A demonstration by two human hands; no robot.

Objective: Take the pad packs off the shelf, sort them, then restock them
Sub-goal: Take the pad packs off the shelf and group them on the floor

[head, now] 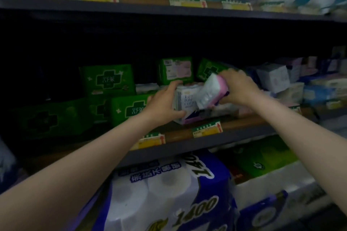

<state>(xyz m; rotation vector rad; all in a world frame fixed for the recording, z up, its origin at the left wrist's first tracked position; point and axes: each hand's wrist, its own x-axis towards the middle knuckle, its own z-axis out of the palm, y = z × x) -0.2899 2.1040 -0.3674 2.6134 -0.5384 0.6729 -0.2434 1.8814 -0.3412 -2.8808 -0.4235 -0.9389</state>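
Head view shows my left hand [165, 103] clamped around the white pad pack [185, 102] to steady it on the shelf [244, 124], while my right hand [238, 86] pinches a tilted pink pack [212, 92] just beside it, probably for sorting.

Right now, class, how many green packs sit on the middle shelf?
5 clear: one back left, one front centre, a dim one far left, two behind the hands. Others may be hidden.
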